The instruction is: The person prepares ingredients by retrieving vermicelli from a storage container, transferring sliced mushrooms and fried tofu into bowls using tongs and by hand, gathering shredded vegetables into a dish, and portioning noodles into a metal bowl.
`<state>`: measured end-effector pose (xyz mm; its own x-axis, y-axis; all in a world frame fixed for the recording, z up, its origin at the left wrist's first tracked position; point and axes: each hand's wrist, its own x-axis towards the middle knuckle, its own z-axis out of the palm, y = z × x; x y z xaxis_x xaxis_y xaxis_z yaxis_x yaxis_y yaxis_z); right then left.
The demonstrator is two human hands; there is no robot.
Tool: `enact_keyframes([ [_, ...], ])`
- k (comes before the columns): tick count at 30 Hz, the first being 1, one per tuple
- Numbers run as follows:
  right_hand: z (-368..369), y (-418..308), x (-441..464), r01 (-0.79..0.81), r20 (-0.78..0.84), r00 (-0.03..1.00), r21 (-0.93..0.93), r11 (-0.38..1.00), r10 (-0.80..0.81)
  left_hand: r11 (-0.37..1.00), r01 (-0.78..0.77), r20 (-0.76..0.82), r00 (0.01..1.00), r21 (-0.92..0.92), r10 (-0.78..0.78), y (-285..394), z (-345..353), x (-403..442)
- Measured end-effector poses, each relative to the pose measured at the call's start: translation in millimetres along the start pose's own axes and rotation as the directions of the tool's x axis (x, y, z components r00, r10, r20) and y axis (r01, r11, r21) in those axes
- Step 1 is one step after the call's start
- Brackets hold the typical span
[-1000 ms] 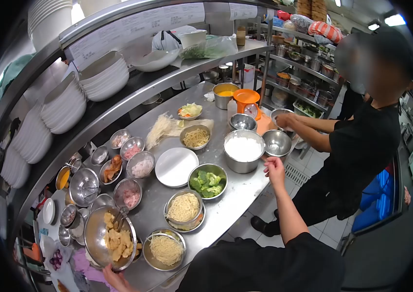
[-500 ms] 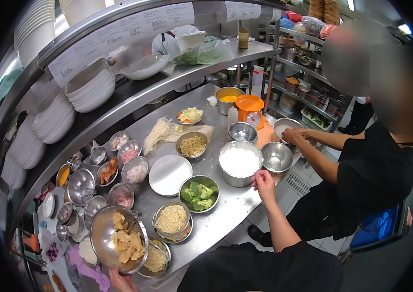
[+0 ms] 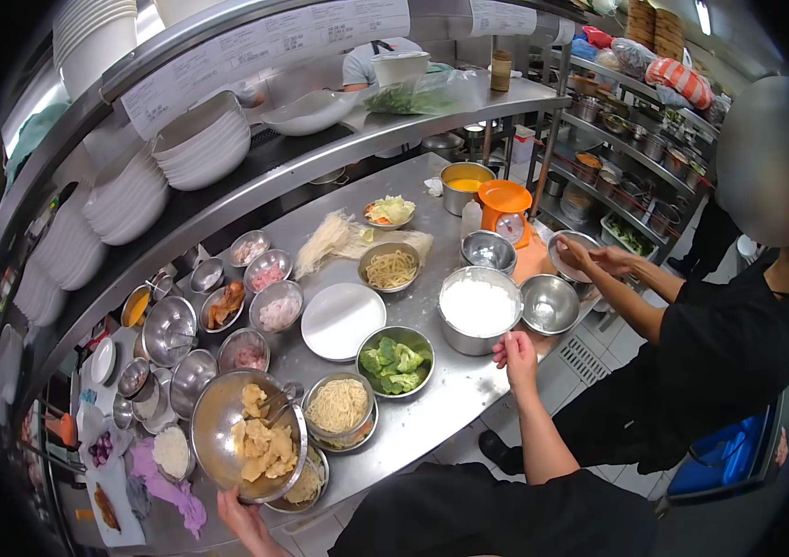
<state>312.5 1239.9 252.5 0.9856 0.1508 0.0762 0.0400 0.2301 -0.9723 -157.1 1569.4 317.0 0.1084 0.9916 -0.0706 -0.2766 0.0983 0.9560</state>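
My left hand [image 3: 243, 520] grips the near rim of a large metal bowl [image 3: 211, 422], tilted toward me. Pale, batter-coated pieces [image 3: 264, 448] and what looks like a tongs' metal handle are in it. My right hand [image 3: 516, 360] is held up by the near rim of a deep metal pot [image 3: 469, 343] of white powder [image 3: 480, 304]. Its fingers are curled together; whether they hold anything I cannot make out. Between my hands stand a bowl of broccoli [image 3: 395, 365], a bowl of thin noodles [image 3: 337, 406] and a white plate [image 3: 343, 320].
A co-worker's hands [image 3: 589, 257] are over a metal bowl at the right, beside an empty metal bowl [image 3: 549, 304]. An orange scale [image 3: 506, 197] stands behind the pot. Small bowls of raw meat [image 3: 275, 306] crowd the left. A shelf with stacked white dishes [image 3: 199, 144] overhangs the table.
The view has shifted, so the table appears further right. The co-worker's hands have come apart and turned over their bowl. My left hand still grips its bowl; my right stays near the pot.
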Motion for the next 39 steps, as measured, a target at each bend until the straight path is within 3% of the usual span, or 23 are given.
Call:
enact_keyframes([
  [11,0,9,-8,0.099,-0.012,0.995,0.015,0.995,-0.099,0.999,0.045,-0.004,0.999,0.004,-0.045,4,1,0],
  [13,-3,-1,-5,0.086,-0.018,0.996,-0.128,0.988,-0.089,0.996,0.082,0.019,0.996,0.033,-0.083,2,-5,2],
  [16,-23,-11,30,0.230,-0.073,0.961,-0.331,0.915,-0.268,0.997,0.055,0.078,0.995,0.048,-0.058,-11,-17,13],
  [17,-33,-21,50,0.204,-0.081,0.956,-0.505,0.839,-0.281,0.998,0.062,0.064,0.996,0.032,-0.064,-9,-14,13],
  [18,-40,-27,69,0.337,-0.083,0.872,-0.612,0.715,-0.482,0.998,0.063,0.044,0.997,0.012,-0.064,-9,-13,13],
  [19,-47,-34,91,0.335,-0.113,0.838,-0.665,0.667,-0.534,0.996,0.079,0.049,0.996,0.027,-0.081,-12,-17,16],
  [22,-70,-46,168,0.237,-0.085,0.846,-0.825,0.514,-0.526,0.994,0.090,0.079,0.992,0.057,-0.094,-16,-26,21],
  [25,-78,-46,230,0.202,-0.041,0.883,-0.866,0.457,-0.467,0.994,0.058,0.109,0.992,0.093,-0.068,-16,-29,19],
  [27,-78,-42,251,0.244,0.163,0.952,-0.915,0.321,-0.259,0.989,0.059,0.075,0.995,0.137,-0.069,-14,-27,13],
  [28,-77,-36,253,0.251,0.245,0.967,-0.965,0.080,-0.077,0.986,0.069,0.063,0.995,0.150,-0.080,-12,-23,6],
  [29,-80,-23,256,0.254,0.250,0.966,-0.964,0.077,-0.058,0.991,0.069,0.029,0.997,0.118,-0.073,-10,-18,-1],
  [31,-88,6,263,0.393,0.372,0.918,-0.796,-0.461,0.140,0.994,0.070,-0.023,0.997,0.089,-0.068,-3,-1,-15],
  [32,-88,10,261,0.331,0.322,0.942,-0.853,-0.404,0.093,0.995,0.042,-0.052,0.998,0.092,-0.037,-2,4,-19],
  [37,-79,-19,261,0.453,0.383,0.890,-0.801,-0.392,0.247,0.974,0.074,-0.097,0.994,0.216,-0.054,2,-13,-34],
  [39,-95,-21,264,0.510,0.495,0.859,-0.805,-0.305,0.130,0.988,0.000,-0.107,0.994,0.152,0.016,1,0,-39],
])
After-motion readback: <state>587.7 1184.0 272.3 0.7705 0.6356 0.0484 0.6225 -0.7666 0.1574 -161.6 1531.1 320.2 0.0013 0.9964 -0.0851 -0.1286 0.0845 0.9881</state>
